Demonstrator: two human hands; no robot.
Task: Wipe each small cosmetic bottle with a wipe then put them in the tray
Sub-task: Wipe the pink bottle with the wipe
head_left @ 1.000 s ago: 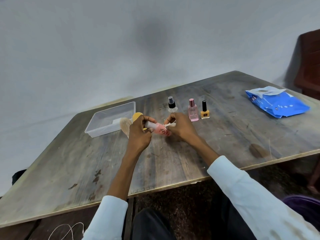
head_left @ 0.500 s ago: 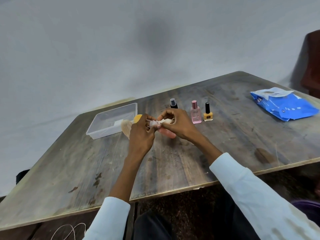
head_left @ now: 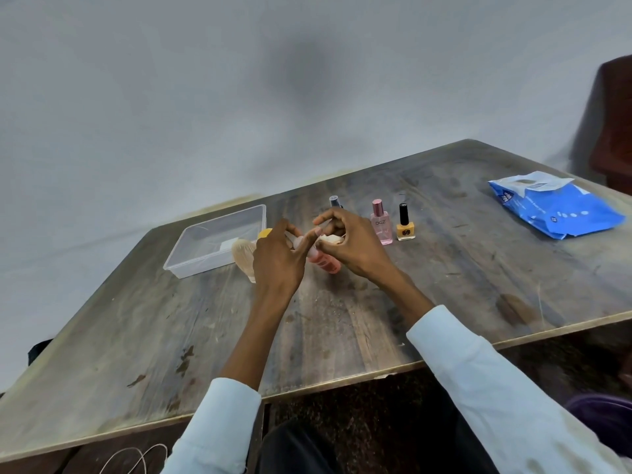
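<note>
While wiping is under way on the pink bottle [head_left: 325, 263], noted held above the middle of the table [head_left: 444, 285], neck up toward the left hand [head_left: 277, 258], base tilted toward the near edge. Left hand fingers curled round its upper part. Right hand [head_left: 349, 248] fingers bent and pinched on a crumpled wipe [head_left: 331, 239], pressed against the bottle's top.

Tray [head_left: 191, 261] toward the far left corner: one small white item visible inside, identity not determinable; no bottle confirmed in it. Just beside its near right corner, partly hidden by the left hand: a pale brush-like item [head_left: 243, 254] and a yellow object [head_left: 264, 233].

Awaiting wiping, by appearance: black-capped spray bottle [head_left: 335, 201] behind the right hand, pink perfume bottle [head_left: 381, 225] and yellow nail polish [head_left: 405, 226], upright in a row toward the far edge. Blue wipes pack [head_left: 561, 210] at the far right corner.

Judged early: first bottle in hand, none placed.
</note>
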